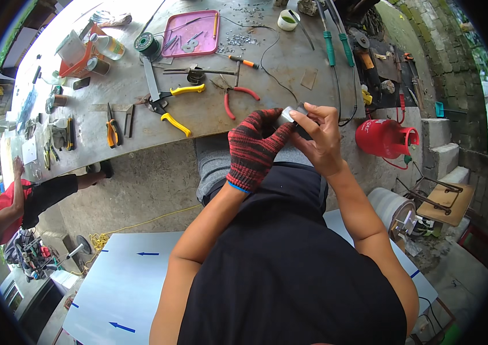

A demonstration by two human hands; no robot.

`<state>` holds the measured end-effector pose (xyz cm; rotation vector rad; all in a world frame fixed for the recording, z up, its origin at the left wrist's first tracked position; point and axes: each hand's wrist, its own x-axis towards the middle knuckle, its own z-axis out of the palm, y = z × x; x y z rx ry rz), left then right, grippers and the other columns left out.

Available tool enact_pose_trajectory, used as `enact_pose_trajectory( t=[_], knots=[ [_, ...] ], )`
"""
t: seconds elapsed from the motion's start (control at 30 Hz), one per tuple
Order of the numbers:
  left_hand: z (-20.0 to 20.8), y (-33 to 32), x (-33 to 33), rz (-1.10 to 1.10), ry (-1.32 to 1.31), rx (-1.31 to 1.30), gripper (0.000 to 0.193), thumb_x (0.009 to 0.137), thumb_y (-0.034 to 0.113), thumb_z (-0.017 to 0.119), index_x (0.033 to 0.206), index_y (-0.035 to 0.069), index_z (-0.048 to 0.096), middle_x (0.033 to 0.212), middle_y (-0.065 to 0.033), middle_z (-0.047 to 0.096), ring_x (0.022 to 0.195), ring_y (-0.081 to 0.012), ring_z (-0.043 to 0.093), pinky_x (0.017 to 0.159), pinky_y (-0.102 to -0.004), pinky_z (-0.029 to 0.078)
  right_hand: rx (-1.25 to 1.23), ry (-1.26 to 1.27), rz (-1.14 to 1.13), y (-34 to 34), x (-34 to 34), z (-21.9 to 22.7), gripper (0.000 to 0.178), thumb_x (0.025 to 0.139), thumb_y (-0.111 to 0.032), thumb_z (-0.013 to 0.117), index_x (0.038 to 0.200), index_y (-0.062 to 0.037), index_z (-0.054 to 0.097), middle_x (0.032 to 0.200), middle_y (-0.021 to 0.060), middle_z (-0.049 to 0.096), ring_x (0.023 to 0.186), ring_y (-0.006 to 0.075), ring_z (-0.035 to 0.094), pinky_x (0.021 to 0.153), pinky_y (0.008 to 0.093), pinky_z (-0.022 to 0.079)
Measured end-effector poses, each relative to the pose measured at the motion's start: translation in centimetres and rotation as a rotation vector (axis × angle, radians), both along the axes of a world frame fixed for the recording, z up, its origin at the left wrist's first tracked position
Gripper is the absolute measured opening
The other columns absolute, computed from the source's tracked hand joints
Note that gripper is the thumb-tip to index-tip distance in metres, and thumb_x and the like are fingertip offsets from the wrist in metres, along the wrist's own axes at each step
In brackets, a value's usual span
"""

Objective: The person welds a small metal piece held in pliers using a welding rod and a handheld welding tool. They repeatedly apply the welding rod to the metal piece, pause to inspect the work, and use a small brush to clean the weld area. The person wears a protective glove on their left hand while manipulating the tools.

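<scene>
My left hand (pixel 252 148), in a red and black striped knit glove, pinches a small white block-shaped piece (pixel 287 114). Bare, my right hand (pixel 325 138) grips a small dark piece (pixel 302 108) right against the white one, between thumb and fingers. Both hands meet just over the near edge of the metal table (pixel 198 123). A thin black cord (pixel 263 60) loops across the tabletop and comes down near the dark piece; whether it joins it I cannot tell. Red-handled pliers (pixel 235 95) lie closest to my glove, beside yellow-handled snips (pixel 169 103).
Farther off are a pink tray (pixel 192 34) of small parts, a wire spool (pixel 147 45), an orange basket (pixel 77 66) and green-handled cable clamps (pixel 329 49). At right stands a red gas cylinder (pixel 379 138). A person in red (pixel 5 215) is at the far left.
</scene>
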<state>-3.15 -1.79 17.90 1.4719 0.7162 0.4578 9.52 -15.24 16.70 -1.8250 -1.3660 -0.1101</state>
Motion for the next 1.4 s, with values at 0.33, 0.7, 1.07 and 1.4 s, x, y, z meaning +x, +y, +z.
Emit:
enact_pose_trajectory(
  t=[0.33,0.7,1.07,1.4],
  knots=[
    [-1.3,0.1,0.3,0.014,-0.05,-0.088,0.039,0.087,0.016,0.087,0.115,-0.003,0.069,0.101,-0.0129,0.078,0.091,-0.0133,0.072,0.082,-0.0305,0.059,-0.049,0.083,0.014,0.1,0.4,0.5,0.064,0.078,-0.003,0.087,0.137,-0.0199,0.068,0.125,0.0132,0.054,0.101,0.0257,0.062,0.089,0.0376,0.055],
    [-2.7,0.7,1.4,0.0,0.036,-0.235,0.037,0.092,0.015,0.082,0.118,-0.006,0.066,0.108,-0.0146,0.076,0.098,-0.0149,0.071,0.086,-0.0301,0.058,-0.159,0.156,0.003,0.8,1.1,-0.4,0.064,0.075,-0.001,0.085,0.134,-0.0189,0.069,0.121,0.0141,0.054,0.1,0.0283,0.065,0.089,0.039,0.057],
    [-12.9,2.5,5.7,0.005,0.188,-0.056,0.03,0.095,0.021,0.078,0.115,-0.002,0.075,0.104,-0.0137,0.079,0.096,-0.0164,0.073,0.087,-0.0319,0.055,-0.475,0.227,-0.061,3.6,4.7,-7.9,0.058,0.076,-0.004,0.083,0.13,-0.016,0.065,0.114,0.0151,0.054,0.099,0.0373,0.067,0.089,0.0471,0.057],
    [-16.3,2.9,5.1,-0.029,0.299,0.477,0.022,0.092,0.02,0.077,0.106,0.003,0.079,0.103,-0.0182,0.071,0.094,-0.0335,0.069,0.087,-0.0418,0.054,-0.7,0.283,-0.034,5.3,5.3,-8.9,0.058,0.078,-0.005,0.084,0.132,-0.0111,0.064,0.116,0.0178,0.053,0.102,0.0385,0.067,0.093,0.0469,0.056]
  ],
)
